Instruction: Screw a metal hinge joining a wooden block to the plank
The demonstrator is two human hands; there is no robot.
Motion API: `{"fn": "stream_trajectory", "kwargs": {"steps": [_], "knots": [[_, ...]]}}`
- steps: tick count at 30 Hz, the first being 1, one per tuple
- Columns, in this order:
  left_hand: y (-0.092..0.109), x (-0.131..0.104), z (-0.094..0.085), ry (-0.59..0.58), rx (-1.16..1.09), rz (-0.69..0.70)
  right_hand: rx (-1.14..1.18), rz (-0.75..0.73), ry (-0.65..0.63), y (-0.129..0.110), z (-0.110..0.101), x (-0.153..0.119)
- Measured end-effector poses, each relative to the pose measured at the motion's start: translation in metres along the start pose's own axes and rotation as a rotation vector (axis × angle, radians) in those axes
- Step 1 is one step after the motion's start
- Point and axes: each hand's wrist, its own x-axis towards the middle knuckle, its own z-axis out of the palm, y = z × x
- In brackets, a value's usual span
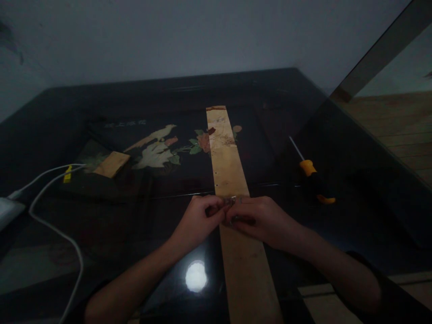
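Note:
A long wooden board (232,173) lies lengthwise on the dark glossy table, running from the near edge towards the back. Over its middle my two hands meet. My left hand (204,215) is closed in a pinch at the board's left side. My right hand (256,218), also closed, pinches from the right. Between the fingertips sits a small shiny metal piece (231,200), too small and dark to name; both hands grip it. Two small dark holes show in the board just beyond the hands.
A screwdriver (308,170) with a yellow and black handle lies right of the board. On the left are a small wood block (112,164), a white cable (72,240) with a yellow tag (68,174), and a white adapter (10,212). The table (263,90) bears a bird-and-flower picture.

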Motion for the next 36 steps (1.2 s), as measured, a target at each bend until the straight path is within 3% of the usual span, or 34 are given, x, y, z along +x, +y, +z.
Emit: {"fn": "stream_trajectory", "kwargs": {"steps": [10, 17, 20, 26, 30, 36], "knots": [[-0.002, -0.001, 0.001, 0.027, 0.021, 0.019, 0.540, 0.155, 0.179, -0.011, -0.010, 0.000], [0.000, -0.001, 0.002, 0.029, 0.017, -0.012, 0.908, 0.374, 0.182, -0.006, -0.010, 0.002], [0.001, -0.001, 0.002, 0.030, 0.035, -0.013, 0.937, 0.425, 0.178, -0.004, -0.008, 0.003], [0.001, -0.003, 0.001, 0.021, -0.022, -0.028, 0.823, 0.356, 0.190, 0.001, -0.006, 0.001], [0.002, -0.003, -0.001, 0.035, -0.085, -0.019, 0.891, 0.364, 0.202, 0.001, -0.006, -0.002], [0.000, -0.005, -0.018, 0.112, -0.202, 0.030, 0.893, 0.382, 0.121, -0.002, -0.008, -0.001]]}}
